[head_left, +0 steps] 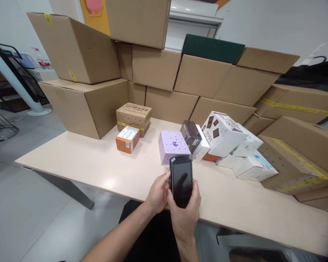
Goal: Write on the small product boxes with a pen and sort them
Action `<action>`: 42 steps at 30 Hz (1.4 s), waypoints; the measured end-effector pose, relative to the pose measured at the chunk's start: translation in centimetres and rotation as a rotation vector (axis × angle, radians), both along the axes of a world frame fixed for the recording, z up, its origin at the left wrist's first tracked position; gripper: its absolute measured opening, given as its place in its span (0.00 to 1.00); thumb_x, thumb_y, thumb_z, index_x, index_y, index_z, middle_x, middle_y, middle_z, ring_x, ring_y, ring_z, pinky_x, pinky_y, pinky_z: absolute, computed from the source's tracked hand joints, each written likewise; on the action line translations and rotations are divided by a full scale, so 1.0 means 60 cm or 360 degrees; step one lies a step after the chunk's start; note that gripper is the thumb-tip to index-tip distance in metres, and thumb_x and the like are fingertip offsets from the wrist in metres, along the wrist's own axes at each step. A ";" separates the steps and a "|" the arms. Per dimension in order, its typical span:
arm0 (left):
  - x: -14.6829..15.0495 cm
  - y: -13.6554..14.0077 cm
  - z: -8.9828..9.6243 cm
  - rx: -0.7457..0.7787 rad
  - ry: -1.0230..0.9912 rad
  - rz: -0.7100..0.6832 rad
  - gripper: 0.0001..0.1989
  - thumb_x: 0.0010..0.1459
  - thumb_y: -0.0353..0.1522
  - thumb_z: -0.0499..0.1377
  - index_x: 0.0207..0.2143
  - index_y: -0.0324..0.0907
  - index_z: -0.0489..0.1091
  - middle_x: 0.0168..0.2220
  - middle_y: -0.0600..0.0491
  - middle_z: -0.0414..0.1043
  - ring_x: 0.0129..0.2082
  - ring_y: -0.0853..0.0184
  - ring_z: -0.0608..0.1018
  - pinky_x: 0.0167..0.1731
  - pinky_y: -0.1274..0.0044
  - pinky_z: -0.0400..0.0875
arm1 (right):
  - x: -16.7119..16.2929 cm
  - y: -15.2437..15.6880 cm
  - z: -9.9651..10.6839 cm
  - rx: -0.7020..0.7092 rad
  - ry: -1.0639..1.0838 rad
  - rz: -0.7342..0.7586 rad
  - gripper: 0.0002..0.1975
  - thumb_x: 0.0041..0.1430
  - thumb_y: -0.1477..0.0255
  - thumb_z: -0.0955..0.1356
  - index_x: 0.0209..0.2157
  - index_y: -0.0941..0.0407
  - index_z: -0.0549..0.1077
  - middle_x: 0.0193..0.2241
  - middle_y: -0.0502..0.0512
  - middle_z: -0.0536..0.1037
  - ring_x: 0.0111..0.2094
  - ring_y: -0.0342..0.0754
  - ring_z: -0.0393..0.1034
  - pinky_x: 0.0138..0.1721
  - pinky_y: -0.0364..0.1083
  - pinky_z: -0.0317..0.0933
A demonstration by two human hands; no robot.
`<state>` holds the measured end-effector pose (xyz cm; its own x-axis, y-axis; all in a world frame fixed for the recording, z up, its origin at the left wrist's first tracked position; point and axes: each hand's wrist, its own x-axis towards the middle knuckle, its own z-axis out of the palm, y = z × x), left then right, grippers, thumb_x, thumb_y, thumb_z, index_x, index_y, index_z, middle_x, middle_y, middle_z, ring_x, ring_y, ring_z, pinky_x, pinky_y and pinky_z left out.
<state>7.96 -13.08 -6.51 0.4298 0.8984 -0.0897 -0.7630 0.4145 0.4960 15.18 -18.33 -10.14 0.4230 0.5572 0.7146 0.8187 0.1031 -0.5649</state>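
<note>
Upright above the table's front edge is a black handheld device like a rugged smartphone (182,182), its screen dark with a reflection on it. My right hand (186,214) wraps round its lower part, thumb on one side and fingers on the other. At its left side, my left hand (159,193) is closed with the fingertips against the edge. Just behind the device stands a lilac box (174,143) with small dark marks. Beside that box are a dark brown box (190,134) and a white box with chocolate pictures (221,133).
On the table (84,156), a small orange and white box (127,139) sits before a taped cardboard box (133,115). Large cartons (164,69) are stacked along the back, with more cartons (297,160) at the right. White boxes (251,165) lie piled right of centre.
</note>
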 end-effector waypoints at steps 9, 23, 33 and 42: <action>-0.008 0.004 -0.007 0.0035 0.0127 -0.0022 0.24 0.52 0.45 0.68 0.46 0.37 0.78 0.52 0.42 0.77 0.53 0.54 0.77 0.60 0.64 0.64 | 0.040 -0.017 0.018 -0.0134 0.0207 -0.0108 0.45 0.55 0.55 0.71 0.67 0.62 0.55 0.60 0.73 0.67 0.59 0.64 0.65 0.56 0.60 0.62; -0.054 0.002 0.023 0.1368 0.1616 0.0256 0.12 0.57 0.37 0.60 0.40 0.41 0.78 0.42 0.45 0.79 0.45 0.58 0.78 0.48 0.68 0.70 | 0.325 -0.073 0.048 -0.1191 -0.0221 -0.0709 0.49 0.54 0.43 0.61 0.67 0.62 0.55 0.55 0.74 0.72 0.50 0.74 0.70 0.48 0.64 0.65; -0.114 0.147 0.069 0.1606 0.2462 0.0192 0.17 0.49 0.45 0.65 0.36 0.43 0.70 0.37 0.48 0.73 0.37 0.55 0.76 0.39 0.70 0.68 | 0.390 -0.064 0.023 -0.1345 -0.0208 -0.0674 0.52 0.50 0.39 0.60 0.63 0.67 0.63 0.46 0.77 0.77 0.46 0.72 0.73 0.47 0.64 0.64; -0.078 0.219 0.032 0.1368 0.2138 0.0406 0.40 0.50 0.36 0.66 0.65 0.44 0.57 0.55 0.41 0.71 0.48 0.49 0.77 0.52 0.64 0.66 | 0.280 0.001 0.062 -0.0459 -0.0554 -0.0153 0.39 0.62 0.45 0.57 0.54 0.65 0.70 0.50 0.73 0.76 0.52 0.64 0.69 0.56 0.62 0.59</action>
